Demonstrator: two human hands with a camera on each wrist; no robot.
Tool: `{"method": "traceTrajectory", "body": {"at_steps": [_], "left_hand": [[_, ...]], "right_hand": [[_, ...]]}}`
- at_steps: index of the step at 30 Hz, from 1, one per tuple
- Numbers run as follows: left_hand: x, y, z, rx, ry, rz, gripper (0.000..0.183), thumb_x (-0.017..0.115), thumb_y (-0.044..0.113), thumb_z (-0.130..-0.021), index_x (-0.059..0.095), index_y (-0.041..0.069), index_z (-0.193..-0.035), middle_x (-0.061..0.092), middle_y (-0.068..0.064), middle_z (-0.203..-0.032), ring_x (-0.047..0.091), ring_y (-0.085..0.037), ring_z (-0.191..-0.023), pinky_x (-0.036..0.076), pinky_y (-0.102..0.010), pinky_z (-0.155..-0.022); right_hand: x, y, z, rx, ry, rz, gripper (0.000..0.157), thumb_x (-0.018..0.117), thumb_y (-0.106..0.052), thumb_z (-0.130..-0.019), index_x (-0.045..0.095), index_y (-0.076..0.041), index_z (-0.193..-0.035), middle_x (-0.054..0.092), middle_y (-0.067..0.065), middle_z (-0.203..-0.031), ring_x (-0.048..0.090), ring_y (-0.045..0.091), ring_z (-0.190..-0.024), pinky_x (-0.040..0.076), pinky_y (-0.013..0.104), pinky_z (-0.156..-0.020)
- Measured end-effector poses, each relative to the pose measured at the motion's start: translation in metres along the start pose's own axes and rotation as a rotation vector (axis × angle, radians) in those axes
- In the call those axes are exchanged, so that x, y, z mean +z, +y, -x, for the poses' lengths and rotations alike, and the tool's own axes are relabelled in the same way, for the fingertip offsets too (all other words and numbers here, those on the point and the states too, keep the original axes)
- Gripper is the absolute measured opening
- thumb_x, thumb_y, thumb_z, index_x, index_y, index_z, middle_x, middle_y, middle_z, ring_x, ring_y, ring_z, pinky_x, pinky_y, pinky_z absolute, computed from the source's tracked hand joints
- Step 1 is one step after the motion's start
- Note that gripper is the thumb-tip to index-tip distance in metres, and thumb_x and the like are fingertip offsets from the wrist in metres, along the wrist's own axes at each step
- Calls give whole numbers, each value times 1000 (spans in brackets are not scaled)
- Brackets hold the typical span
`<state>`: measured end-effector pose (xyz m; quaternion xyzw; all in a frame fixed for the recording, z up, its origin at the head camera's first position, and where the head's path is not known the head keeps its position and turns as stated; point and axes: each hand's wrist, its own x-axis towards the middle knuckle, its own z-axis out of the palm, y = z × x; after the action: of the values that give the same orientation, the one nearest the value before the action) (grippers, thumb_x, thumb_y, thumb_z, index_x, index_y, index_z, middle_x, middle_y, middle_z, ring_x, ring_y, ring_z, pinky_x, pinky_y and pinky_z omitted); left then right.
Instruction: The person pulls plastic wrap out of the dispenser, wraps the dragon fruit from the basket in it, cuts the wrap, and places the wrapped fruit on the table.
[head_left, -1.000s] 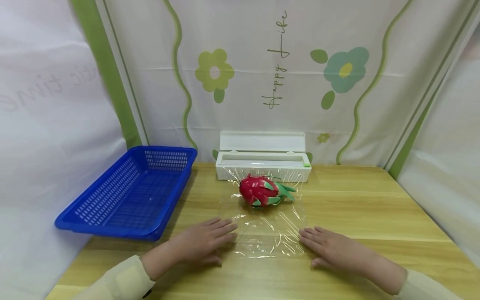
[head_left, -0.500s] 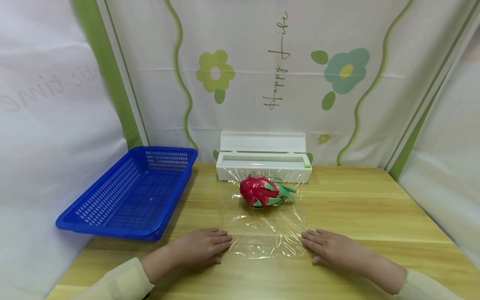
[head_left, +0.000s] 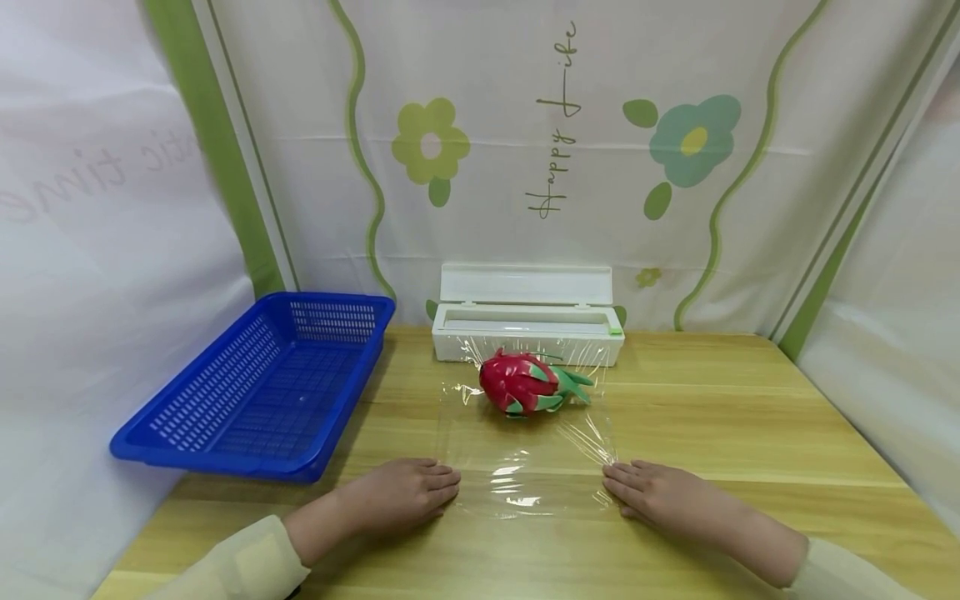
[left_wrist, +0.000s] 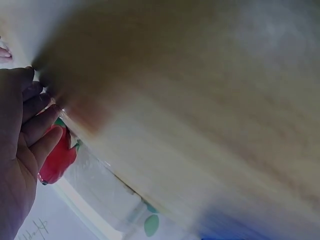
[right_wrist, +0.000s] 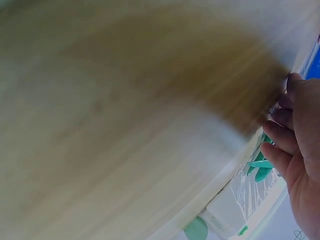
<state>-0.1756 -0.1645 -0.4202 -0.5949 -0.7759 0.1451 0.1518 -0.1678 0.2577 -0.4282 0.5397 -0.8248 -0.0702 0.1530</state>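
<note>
A clear sheet of cling film (head_left: 517,479) stretches over the wooden table, from the front of a white wrap dispenser (head_left: 446,343) towards me. On it lies a red dragon fruit (head_left: 519,385) with green scales, its leafy end to the right. My left hand (head_left: 401,496) pinches the film's near left side at the fingertips, thumb tucked below. At the near right side my right hand (head_left: 663,493) pinches the film, and creases fan out from those fingertips. In the left wrist view the dragon fruit (left_wrist: 62,157) shows behind the fingers; the right wrist view catches its green leaves (right_wrist: 261,167).
The dispenser's lid (head_left: 525,285) stands raised against the patterned cloth backdrop (head_left: 495,150). To the left, a blue plastic basket (head_left: 315,468) with slotted walls sits at the table's edge. Cloth also hangs along both sides of the wooden table (head_left: 750,417).
My left hand has slid slightly outward to the film's left side, and both thumbs have drawn in under the fingers. The film's near part looks smoother, with fewer wrinkles. The dragon fruit has stayed put.
</note>
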Motion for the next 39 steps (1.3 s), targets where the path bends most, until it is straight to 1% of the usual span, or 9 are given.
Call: {"method": "traceTrajectory", "body": {"at_steps": [5,9,12,18,23,30,32,34,39], "left_hand": [[-1,0,-1,16,8,-27,28,60,15,-92,70,8,-117,66,-3,-121,61,-13,-111,47,-31,-97],[2,0,-2,17,32,-32,27,60,14,-91,71,8,-115,67,-3,-119,62,-13,-109,48,-32,-95],[4,-1,-1,13,58,-42,26,59,14,-91,71,9,-114,68,-2,-117,63,-13,-108,48,-32,-95],[3,-1,0,1,97,-38,26,59,13,-90,71,8,-112,69,-2,-114,64,-13,-105,50,-33,-93],[-3,-5,2,-14,120,-9,25,62,11,-89,71,8,-112,70,-3,-113,65,-15,-104,51,-35,-91],[-10,-12,7,-27,163,-13,27,65,10,-85,72,6,-111,70,-5,-112,65,-17,-104,51,-34,-90],[-10,-13,8,-32,174,-16,26,64,9,-85,72,7,-110,70,-5,-111,65,-16,-105,51,-34,-90],[-9,-14,8,-32,184,-28,26,64,9,-85,72,7,-109,70,-5,-111,65,-15,-104,51,-34,-90],[-7,-13,7,-32,194,-43,25,67,12,-85,73,8,-109,70,-4,-111,65,-15,-104,52,-34,-89]], "right_hand": [[2,0,-1,-33,25,56,34,44,-20,-104,66,1,-121,64,16,-123,64,26,-109,53,40,-86],[1,1,-1,-65,29,112,33,44,-8,-96,65,1,-120,64,16,-122,64,26,-108,53,39,-86],[2,1,-2,-72,46,123,35,44,-6,-92,66,1,-118,65,15,-120,65,25,-106,53,38,-86],[3,0,-3,-65,78,109,49,20,-9,-105,67,1,-115,67,14,-117,66,26,-102,54,38,-84],[3,1,-4,-64,131,103,45,24,-8,-105,67,1,-114,67,14,-115,67,26,-98,55,38,-82],[0,5,-3,-52,217,86,57,15,-20,-108,68,1,-111,69,13,-111,69,25,-93,56,37,-77],[-1,5,-3,-51,222,76,56,18,-22,-109,69,1,-111,69,13,-111,69,25,-93,56,38,-77],[-1,5,-3,-50,209,51,48,28,-24,-108,68,2,-112,68,14,-113,68,26,-95,55,40,-79],[2,3,-1,-36,111,-1,42,53,-32,-101,66,3,-117,66,16,-119,65,27,-104,53,43,-84]]}}
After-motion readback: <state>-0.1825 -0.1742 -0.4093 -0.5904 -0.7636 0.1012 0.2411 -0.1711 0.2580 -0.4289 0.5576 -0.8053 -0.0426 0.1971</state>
